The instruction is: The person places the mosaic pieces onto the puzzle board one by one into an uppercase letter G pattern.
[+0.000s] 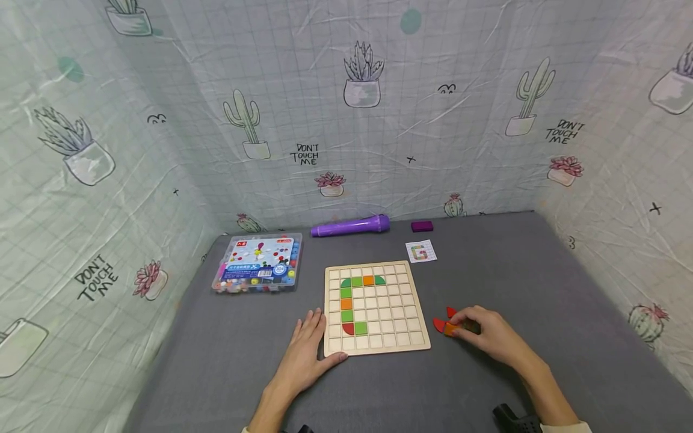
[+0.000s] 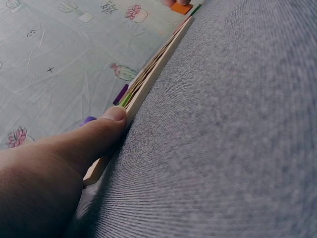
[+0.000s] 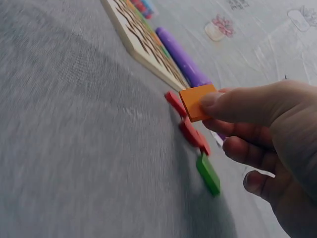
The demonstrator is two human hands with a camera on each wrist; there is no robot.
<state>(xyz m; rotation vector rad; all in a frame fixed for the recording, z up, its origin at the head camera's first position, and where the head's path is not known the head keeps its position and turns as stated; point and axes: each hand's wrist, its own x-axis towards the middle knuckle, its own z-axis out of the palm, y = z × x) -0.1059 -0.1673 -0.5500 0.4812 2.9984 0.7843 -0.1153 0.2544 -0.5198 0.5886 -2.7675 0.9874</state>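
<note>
My right hand (image 1: 489, 334) pinches an orange square tile (image 3: 194, 101) between thumb and fingers, just right of the wooden grid board (image 1: 387, 338). Under and beside that hand lie red rounded tiles (image 3: 189, 131) and a green tile (image 3: 208, 174). My left hand (image 1: 304, 355) rests against the board's lower left corner, fingers extended along the left side and thumb (image 2: 111, 121) on the near edge. On the board, green, orange and red tiles (image 1: 346, 304) form a bent line along the top and left, ending in a green square near the bottom.
Behind the board's right corner lies a small pattern card (image 1: 421, 251), with a purple block (image 1: 421, 227) beyond it. A purple microphone-shaped object (image 1: 351, 227) lies along the back. At the left is a clear plastic case (image 1: 257, 263) of colourful pieces. Printed cloth walls (image 1: 363, 150) enclose the table.
</note>
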